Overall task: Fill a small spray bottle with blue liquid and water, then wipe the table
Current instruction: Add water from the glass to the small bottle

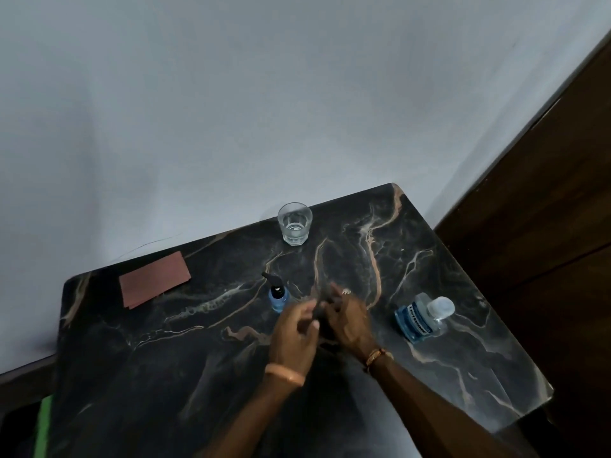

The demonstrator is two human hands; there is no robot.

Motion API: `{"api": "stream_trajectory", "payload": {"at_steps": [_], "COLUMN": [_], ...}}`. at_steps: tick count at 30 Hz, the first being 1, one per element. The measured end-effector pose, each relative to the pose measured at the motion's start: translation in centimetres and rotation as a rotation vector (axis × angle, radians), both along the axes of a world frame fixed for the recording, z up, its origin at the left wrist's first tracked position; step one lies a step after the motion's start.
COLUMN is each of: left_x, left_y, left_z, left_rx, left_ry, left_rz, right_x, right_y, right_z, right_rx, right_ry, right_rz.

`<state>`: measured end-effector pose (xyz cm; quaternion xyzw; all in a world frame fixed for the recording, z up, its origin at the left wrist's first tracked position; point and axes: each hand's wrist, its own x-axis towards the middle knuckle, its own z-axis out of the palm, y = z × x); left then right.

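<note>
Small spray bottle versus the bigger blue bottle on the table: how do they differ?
The small spray bottle is slim and much smaller; the bigger blue bottle is broad. The small spray bottle has a black spray top, the bigger blue bottle a clear cap. The bigger blue bottle carries a printed label; the small spray bottle shows none. Both hold blue liquid and sit on the dark marble table, neither one held.

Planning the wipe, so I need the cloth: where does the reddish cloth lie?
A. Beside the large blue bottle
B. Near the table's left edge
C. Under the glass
B: the reddish cloth lies flat by the left edge of the table, apart from the glass and the large blue bottle.
</note>
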<state>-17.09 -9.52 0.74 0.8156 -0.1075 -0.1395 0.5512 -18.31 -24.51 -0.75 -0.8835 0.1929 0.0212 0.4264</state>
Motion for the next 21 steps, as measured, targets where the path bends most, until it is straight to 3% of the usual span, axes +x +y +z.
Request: {"api": "stream_trajectory", "payload": {"at_steps": [4,10,15,21], "left_x": [5.1,11.0,15.3,18.5], "left_y": [-4.4,-9.0,-10.8,-11.6], "left_z": [1.3,1.9,1.6,0.4], "left_rx": [-0.067,0.000,-0.035,-0.148], "left_ry": [0.106,0.215,0.322,0.437], "left_rz": [0.187,0.334,0.601,0.740], "right_x": [4.3,10.6,15.3,19.5], "right_y": [-1.9,-4.6,-4.8,-4.0], "right_z": [1.0,2.3,2.8,2.3], "right_rx": [-0.008,-0.036,0.174,0.426], "right_ry": [-0.014,0.021,0.094,0.098], "right_rz": [-0.079,-0.062,-0.044,0.010]}}
